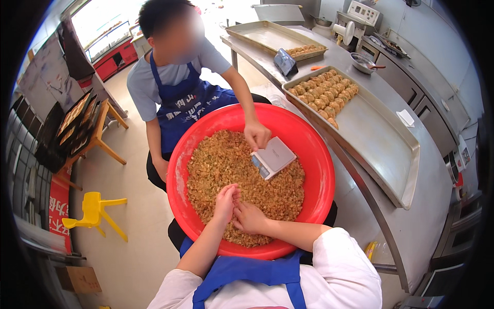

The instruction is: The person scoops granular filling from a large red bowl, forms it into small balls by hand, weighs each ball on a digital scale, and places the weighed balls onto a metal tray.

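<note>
The big red tub (319, 170) holds the crumbly mix (226, 165), maybe so none spills. A small white scale (277, 154) rests on the mix, likely to be handy. The left hand (225, 203) and right hand (250, 217) curl close together; I can't tell what they hold.

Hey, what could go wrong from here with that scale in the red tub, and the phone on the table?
The scale sits on loose, crumbly mixture in the red tub, so it may tilt or read off. The co-worker's hand is at its edge and could nudge it. The phone stands near the metal table's edge; a bump might knock it off.
</note>
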Tool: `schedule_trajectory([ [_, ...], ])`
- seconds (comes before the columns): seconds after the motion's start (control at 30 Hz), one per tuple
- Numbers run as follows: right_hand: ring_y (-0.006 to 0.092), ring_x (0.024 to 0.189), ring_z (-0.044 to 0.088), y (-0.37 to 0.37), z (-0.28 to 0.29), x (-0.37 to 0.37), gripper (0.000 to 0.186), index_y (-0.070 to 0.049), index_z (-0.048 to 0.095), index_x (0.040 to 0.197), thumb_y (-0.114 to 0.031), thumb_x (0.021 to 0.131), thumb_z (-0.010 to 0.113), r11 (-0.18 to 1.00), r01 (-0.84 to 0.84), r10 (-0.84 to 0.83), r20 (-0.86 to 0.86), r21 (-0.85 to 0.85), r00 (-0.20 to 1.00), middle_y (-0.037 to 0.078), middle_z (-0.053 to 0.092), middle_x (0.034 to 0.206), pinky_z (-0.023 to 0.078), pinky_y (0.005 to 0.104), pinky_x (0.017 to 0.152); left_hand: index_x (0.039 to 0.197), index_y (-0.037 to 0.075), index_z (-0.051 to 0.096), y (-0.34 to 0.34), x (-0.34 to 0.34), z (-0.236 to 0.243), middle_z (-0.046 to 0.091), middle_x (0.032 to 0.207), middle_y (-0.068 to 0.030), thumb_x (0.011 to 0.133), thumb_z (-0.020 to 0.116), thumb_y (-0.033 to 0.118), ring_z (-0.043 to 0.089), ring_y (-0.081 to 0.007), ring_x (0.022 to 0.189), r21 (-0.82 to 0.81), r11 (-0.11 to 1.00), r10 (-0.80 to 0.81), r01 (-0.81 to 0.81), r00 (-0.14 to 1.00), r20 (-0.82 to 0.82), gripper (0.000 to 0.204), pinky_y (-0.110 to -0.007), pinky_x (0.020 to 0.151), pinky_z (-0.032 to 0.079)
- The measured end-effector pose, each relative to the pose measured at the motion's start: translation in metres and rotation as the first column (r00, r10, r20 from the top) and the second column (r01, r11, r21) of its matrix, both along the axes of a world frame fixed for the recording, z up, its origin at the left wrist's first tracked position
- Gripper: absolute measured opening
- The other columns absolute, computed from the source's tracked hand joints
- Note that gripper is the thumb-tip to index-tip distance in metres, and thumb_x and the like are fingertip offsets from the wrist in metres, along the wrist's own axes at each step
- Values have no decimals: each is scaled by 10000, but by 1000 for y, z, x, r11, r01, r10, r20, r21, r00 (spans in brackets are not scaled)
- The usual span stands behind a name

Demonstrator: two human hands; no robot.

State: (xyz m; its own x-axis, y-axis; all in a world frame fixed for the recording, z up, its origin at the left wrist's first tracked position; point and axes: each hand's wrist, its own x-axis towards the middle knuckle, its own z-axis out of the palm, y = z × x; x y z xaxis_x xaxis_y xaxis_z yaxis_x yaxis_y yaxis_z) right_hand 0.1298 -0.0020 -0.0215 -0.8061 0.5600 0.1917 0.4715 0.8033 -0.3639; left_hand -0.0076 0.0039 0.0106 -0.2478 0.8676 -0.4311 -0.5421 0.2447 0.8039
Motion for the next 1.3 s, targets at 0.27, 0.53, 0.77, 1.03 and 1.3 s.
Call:
schedule_trajectory([
  [0.27, 321, 792, 617, -16, 8, 4, 361, -46, 612, 917, -394, 819, 618, 980, -198, 198, 12, -35, 980, 144, 605, 807, 507, 439, 690, 1137, 77, 598, -5, -7, 3, 648, 929, -14, 978, 522, 220, 597, -96, 789, 5, 995, -96, 96, 995, 27, 226, -242, 656, 468],
  [0.53, 343, 734, 630, 18, 3, 11, 285, -53, 587, 877, -326, 809, 638, 908, 124, -233, -237, -400, 943, 148, 625, 782, 502, 433, 598, 1123, 124, 620, -2, -8, -7, 650, 943, 10, 969, 527, 257, 602, -121, 788, -6, 996, -86, 86, 996, 33, 224, -289, 672, 478],
  [0.77, 328, 1073, 553, 31, 43, -39, 336, -66, 601, 1079, -298, 838, 629, 963, 160, -224, -315, -216, 923, 176, 600, 1111, 409, 476, 923, 1268, 124, 495, -8, -25, -10, 513, 1349, -149, 957, 321, 620, 514, -326, 1214, -52, 981, -103, 188, 728, 678, 611, -487, 1033, 405],
  [1.03, 315, 1134, 519, 31, 36, -38, 348, -75, 618, 1158, -177, 826, 608, 978, 202, -198, -521, -50, 830, 148, 573, 1184, 399, 456, 974, 1211, 104, 521, -3, -12, -29, 623, 1119, -104, 983, 361, 545, 611, -259, 997, -72, 997, 1, 25, 941, 338, 522, -445, 854, 514],
  [1.3, 321, 854, 633, 57, 24, -23, 190, -38, 681, 906, -207, 860, 608, 860, 281, -465, -431, -425, 773, 137, 671, 856, 495, 406, 796, 1155, 172, 545, -4, -10, -4, 614, 1042, -53, 960, 310, 625, 568, -178, 904, -271, 954, -2, 125, 911, 412, 545, -337, 719, 472],
])
